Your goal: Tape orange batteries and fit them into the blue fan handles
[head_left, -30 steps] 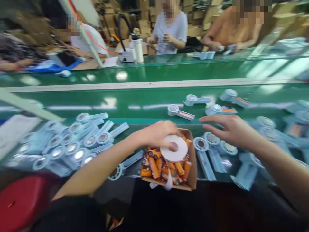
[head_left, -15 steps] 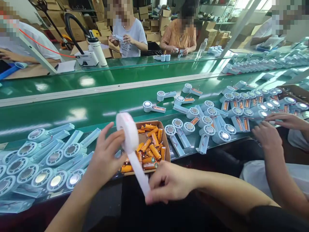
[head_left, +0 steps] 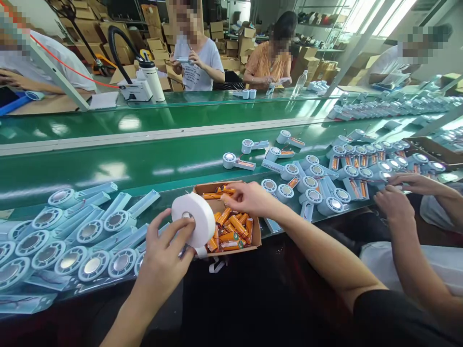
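My left hand (head_left: 168, 248) is closed around a roll of white tape (head_left: 202, 219), with its fingers at the core. A loose curl of tape hangs below the roll, beside the cardboard box (head_left: 259, 236). Several orange wrapped batteries (head_left: 238, 225) with thin wires fill this box. My right hand (head_left: 249, 198) reaches over the box's far side, its thumb and fingers pinched on a battery there; the fingers partly cover it. To the left of the box lie light-blue handheld fan bodies (head_left: 90, 231) in rows, with round grilles and open handles.
More fan bodies (head_left: 311, 196), some with batteries in their handles, lie to the right. A co-worker's hands (head_left: 392, 197) are among them. The green conveyor belt (head_left: 144, 166) runs across. Beyond it are people at work, a white bottle (head_left: 154, 82) and a clear bottle (head_left: 300, 83).
My right hand has let go of the tape's end and moved up to the batteries in the box. The tape roll has turned its flat side towards me, still in my left hand.
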Motion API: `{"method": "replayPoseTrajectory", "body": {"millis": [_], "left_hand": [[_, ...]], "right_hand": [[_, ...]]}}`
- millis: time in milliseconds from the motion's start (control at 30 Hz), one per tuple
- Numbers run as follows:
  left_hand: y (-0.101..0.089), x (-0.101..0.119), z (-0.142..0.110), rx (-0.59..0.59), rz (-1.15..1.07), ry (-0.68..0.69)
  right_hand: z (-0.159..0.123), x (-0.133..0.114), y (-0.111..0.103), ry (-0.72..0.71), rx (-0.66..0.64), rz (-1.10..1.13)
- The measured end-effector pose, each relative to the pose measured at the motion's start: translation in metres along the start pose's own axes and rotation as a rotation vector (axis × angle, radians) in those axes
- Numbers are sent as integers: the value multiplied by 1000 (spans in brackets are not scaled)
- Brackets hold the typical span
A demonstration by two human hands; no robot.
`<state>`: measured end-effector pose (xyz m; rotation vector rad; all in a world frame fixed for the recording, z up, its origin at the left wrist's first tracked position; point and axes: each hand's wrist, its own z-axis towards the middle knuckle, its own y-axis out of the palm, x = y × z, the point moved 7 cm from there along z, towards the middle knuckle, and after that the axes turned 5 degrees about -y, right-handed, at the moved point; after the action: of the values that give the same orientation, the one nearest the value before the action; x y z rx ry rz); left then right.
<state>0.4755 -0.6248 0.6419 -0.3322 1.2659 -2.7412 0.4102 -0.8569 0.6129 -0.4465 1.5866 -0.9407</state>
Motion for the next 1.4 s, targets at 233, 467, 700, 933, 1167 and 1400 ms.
{"method": "replayPoseTrajectory", "body": {"millis": [233,467,700,933,1167,1400], "left_hand": [[2,17,3,-64,27,63],[10,35,3,-92,18,135],[17,48,10,-128,28,193],[3,46,25,-144,163,349],[11,66,43,-61,143,273],[47,64,7,-190,-88,188]], "right_hand": [[-55,-16,-40,-259,581,844],[-68,-2,-27,-216,762,1136],[-90,-10,-3,-274,774,1065],[-83,14,-4,-7,265,1065],[-71,14,10,11,527,1281],[-86,86,-82,-125,1160,1326]]}}
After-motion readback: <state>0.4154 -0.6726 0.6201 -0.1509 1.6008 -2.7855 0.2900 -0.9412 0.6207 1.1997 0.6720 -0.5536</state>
